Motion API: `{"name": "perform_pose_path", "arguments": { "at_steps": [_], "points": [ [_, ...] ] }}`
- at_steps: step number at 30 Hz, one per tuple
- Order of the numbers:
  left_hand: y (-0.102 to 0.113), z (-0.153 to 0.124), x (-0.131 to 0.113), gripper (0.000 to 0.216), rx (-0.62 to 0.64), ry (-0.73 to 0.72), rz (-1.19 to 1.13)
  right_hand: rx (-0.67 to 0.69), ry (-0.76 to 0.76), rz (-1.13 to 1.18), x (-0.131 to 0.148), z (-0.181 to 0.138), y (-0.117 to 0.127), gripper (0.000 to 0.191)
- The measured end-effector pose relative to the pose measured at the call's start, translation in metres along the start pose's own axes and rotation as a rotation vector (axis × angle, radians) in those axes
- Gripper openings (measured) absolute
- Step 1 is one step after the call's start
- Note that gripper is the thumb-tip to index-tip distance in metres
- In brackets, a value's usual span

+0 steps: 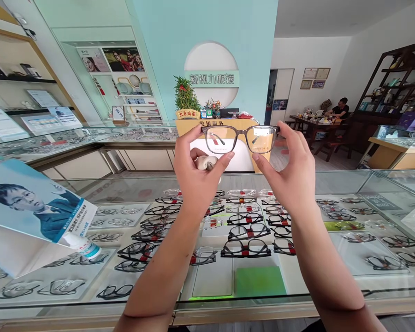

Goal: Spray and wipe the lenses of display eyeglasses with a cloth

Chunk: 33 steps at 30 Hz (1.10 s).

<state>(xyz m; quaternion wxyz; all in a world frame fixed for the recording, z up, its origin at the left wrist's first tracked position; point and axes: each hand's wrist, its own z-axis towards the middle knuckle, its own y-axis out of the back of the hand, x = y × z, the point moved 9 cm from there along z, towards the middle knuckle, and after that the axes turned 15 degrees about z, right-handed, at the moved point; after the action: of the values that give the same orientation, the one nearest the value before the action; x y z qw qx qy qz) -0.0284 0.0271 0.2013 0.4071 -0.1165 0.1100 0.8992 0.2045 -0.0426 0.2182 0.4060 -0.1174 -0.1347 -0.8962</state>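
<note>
I hold a pair of dark-framed glasses up at chest height over a glass display counter. My left hand pinches the left lens rim between thumb and fingers, with a crumpled whitish cloth tucked in its palm. My right hand pinches the right rim and hinge. Both lenses face me, and the temples point away. Under the counter glass lie several rows of black frames with red tags.
A folded poster stand with a printed portrait and a small white bottle stand at the counter's left. A green mat lies inside the case. A yellow cashier desk with a plant stands behind. A person sits at a far table.
</note>
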Motion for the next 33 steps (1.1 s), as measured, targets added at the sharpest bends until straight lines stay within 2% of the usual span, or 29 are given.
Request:
{"name": "perform_pose_path", "arguments": {
  "at_steps": [7,24,33],
  "points": [
    [-0.002,0.001,0.0028,0.074,0.012,0.046,-0.003,0.012,0.026,-0.005,0.0071,-0.0003,0.001,0.07],
    [-0.001,0.0021,0.0077,0.078,-0.001,0.071,0.009,0.047,-0.004,0.035,0.0066,-0.0021,-0.0024,0.072],
    [0.0009,0.0018,0.0045,0.083,-0.047,0.025,0.038,0.059,0.006,0.015,0.005,-0.002,-0.0029,0.069]
  ]
}}
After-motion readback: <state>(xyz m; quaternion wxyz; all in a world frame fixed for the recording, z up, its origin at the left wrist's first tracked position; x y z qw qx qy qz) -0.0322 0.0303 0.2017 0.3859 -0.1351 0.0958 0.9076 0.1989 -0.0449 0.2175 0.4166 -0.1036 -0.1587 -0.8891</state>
